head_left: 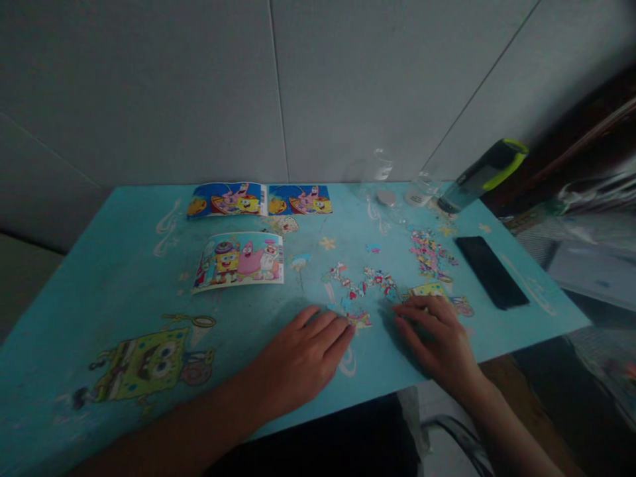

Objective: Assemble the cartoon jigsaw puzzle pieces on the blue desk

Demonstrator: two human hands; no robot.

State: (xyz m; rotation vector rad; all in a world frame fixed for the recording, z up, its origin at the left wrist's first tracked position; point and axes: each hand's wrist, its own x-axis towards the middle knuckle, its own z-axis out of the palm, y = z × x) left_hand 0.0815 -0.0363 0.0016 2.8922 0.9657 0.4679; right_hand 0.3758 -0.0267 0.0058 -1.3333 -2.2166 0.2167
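Observation:
My left hand (311, 354) rests palm down near the table's front edge, its fingers slightly bent and apart, the fingertips touching the table beside a few joined puzzle pieces (358, 320). To its right my right hand (434, 334) hovers low over the table with thumb and fingers apart, and nothing shows between them. Small red and white puzzle pieces (370, 281) lie loosely scattered just beyond both hands. Farther right is a denser pile of pink and multicoloured pieces (430, 252). A small blue and pink piece (373, 248) lies by itself behind the scattered ones.
A printed cartoon sheet (241, 260) lies left of the pieces, with two more picture sheets (226, 199) (299, 199) by the wall. Clear containers (422, 191), a round lid (386, 198) and a dark bottle (479, 177) are at the back right. A black phone (491, 271) lies at right.

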